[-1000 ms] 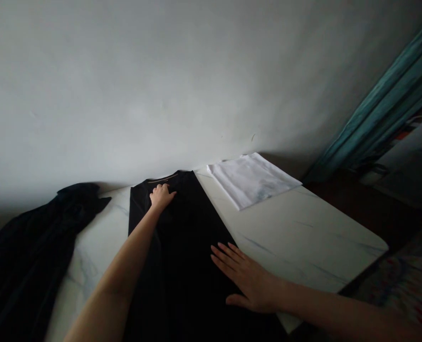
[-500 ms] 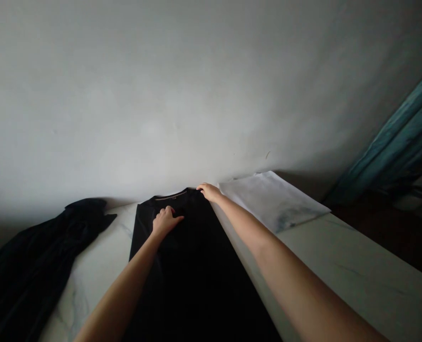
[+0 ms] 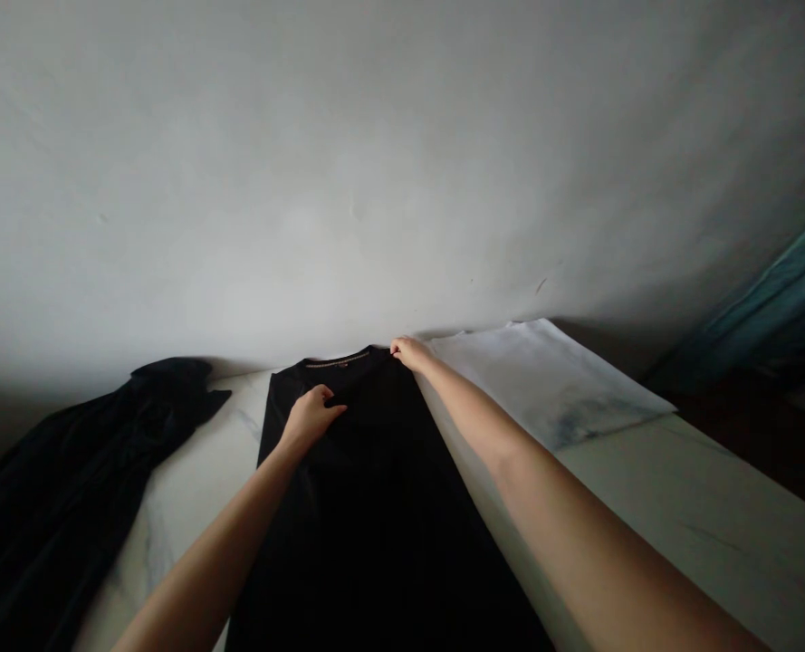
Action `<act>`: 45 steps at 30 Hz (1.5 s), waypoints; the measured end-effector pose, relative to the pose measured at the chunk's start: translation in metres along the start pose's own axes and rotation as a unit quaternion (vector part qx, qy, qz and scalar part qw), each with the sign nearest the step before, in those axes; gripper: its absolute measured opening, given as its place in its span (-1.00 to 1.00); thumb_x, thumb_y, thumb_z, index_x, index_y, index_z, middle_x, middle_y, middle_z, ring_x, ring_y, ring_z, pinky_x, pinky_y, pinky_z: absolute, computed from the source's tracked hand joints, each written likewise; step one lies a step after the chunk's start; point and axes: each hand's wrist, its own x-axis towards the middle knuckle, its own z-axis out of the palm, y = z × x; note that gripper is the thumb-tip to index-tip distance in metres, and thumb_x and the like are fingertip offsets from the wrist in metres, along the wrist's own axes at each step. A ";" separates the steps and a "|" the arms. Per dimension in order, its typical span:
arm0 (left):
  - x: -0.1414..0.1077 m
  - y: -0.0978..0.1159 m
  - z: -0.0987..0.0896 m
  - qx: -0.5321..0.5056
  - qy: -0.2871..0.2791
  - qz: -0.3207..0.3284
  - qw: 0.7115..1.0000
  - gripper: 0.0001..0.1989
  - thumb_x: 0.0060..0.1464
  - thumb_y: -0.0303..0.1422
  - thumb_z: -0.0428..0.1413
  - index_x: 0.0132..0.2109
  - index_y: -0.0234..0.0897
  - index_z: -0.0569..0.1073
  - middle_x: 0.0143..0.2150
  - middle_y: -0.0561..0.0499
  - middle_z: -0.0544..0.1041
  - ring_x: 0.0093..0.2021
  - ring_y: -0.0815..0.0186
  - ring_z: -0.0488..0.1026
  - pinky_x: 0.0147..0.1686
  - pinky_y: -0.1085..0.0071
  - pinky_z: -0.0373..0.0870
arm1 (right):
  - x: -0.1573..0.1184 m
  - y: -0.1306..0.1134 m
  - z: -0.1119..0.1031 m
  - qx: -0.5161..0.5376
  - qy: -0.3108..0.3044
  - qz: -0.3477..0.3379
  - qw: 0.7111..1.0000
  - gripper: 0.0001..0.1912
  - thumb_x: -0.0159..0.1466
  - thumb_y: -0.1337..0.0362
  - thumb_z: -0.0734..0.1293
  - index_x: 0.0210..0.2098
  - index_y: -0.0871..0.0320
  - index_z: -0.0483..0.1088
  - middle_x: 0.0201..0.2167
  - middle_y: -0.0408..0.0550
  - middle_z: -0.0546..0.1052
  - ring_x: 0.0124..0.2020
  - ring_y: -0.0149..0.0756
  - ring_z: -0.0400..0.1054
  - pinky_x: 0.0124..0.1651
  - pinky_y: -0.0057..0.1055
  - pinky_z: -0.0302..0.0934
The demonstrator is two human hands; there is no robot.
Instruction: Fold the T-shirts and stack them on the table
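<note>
A black T-shirt lies flat in a long narrow shape, with its neckline and a patterned neck tape at the far end. My right hand pinches the shirt's far right shoulder corner between thumb and fingers. Over the chest, just below the neckline, is my left hand. Its thumb stands apart from the bent fingers, and no cloth shows between them. Whether its fingertips touch the fabric is hard to see.
Left of the shirt, a crumpled black garment lies on the marble-patterned table. A folded white garment with a grey print lies to the right. Behind the table rises a grey wall; a teal frame stands far right.
The camera view has shifted slightly, so most things sit a little further right. My right hand stays at the shoulder corner, its fingers now more closed. My left hand remains over the chest.
</note>
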 end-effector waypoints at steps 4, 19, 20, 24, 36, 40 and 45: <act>-0.010 0.005 0.000 0.104 0.042 -0.006 0.994 -0.70 0.07 -0.27 0.18 -0.05 -0.23 0.42 -0.07 -0.11 0.52 -0.06 0.09 0.46 -0.18 0.31 0.35 | -0.029 -0.031 -0.006 -0.038 0.061 0.043 0.997 -0.68 0.32 0.49 0.17 -0.03 0.19 0.44 0.04 0.20 0.44 0.02 -0.12 0.36 0.05 -0.25 0.24; -0.099 0.030 0.053 0.150 -0.069 0.273 0.948 -0.49 0.31 -0.26 -0.12 0.36 -0.13 0.15 0.44 -0.04 0.08 0.43 0.18 -0.04 0.36 0.16 -0.06 | -0.216 -0.063 0.014 0.008 -0.004 -0.082 0.997 -0.37 0.42 0.03 0.10 0.37 0.24 0.08 0.39 0.20 0.04 0.41 0.03 -0.13 0.37 0.02 -0.10; -0.105 0.029 0.052 0.150 -0.076 0.277 0.946 -0.47 0.31 -0.25 -0.12 0.38 -0.12 0.11 0.45 -0.03 0.05 0.44 0.18 -0.06 0.36 0.17 -0.07 | -0.228 -0.064 0.012 0.007 -0.010 -0.094 0.996 -0.35 0.42 0.01 0.11 0.38 0.24 0.05 0.40 0.19 0.02 0.42 0.01 -0.15 0.38 0.02 -0.13; -0.131 0.030 0.047 0.154 -0.084 0.283 0.943 -0.40 0.28 -0.22 -0.06 0.41 -0.13 0.05 0.45 -0.05 0.03 0.44 0.17 -0.06 0.36 0.18 -0.07 | -0.270 -0.069 0.001 0.005 -0.017 -0.126 0.992 -0.30 0.41 -0.03 0.11 0.39 0.26 0.01 0.41 0.19 -0.01 0.43 -0.04 -0.21 0.41 0.00 -0.24; -0.148 0.061 0.032 0.214 -0.006 0.196 0.957 -0.57 0.18 -0.48 -0.09 0.17 -0.20 0.37 0.11 -0.16 0.46 0.14 0.12 0.36 0.07 0.21 0.32 | -0.331 -0.099 -0.024 0.024 -0.007 -0.097 0.995 -0.60 0.42 0.15 0.15 0.07 0.19 0.46 0.14 0.14 0.46 0.18 -0.10 0.31 0.23 -0.22 0.14; -0.140 0.069 0.028 0.229 0.001 0.188 0.955 -0.62 0.15 -0.53 -0.11 -0.02 -0.15 0.49 -0.02 -0.11 0.51 0.05 0.15 0.42 -0.04 0.28 0.35 | -0.262 -0.099 -0.035 0.070 0.030 0.020 0.997 -0.65 0.42 0.31 0.11 -0.11 0.18 0.53 -0.10 0.09 0.59 -0.03 -0.18 0.46 0.07 -0.35 0.25; -0.131 0.069 0.014 0.141 -0.006 0.134 0.981 -0.73 0.14 -0.42 -0.03 -0.21 -0.12 0.56 -0.09 -0.01 0.57 -0.05 0.19 0.49 -0.07 0.34 0.36 | -0.163 -0.098 -0.028 0.084 0.062 0.027 0.994 -0.57 0.41 0.41 0.06 0.18 0.22 0.36 0.18 0.15 0.41 0.24 -0.24 0.24 0.25 -0.36 0.10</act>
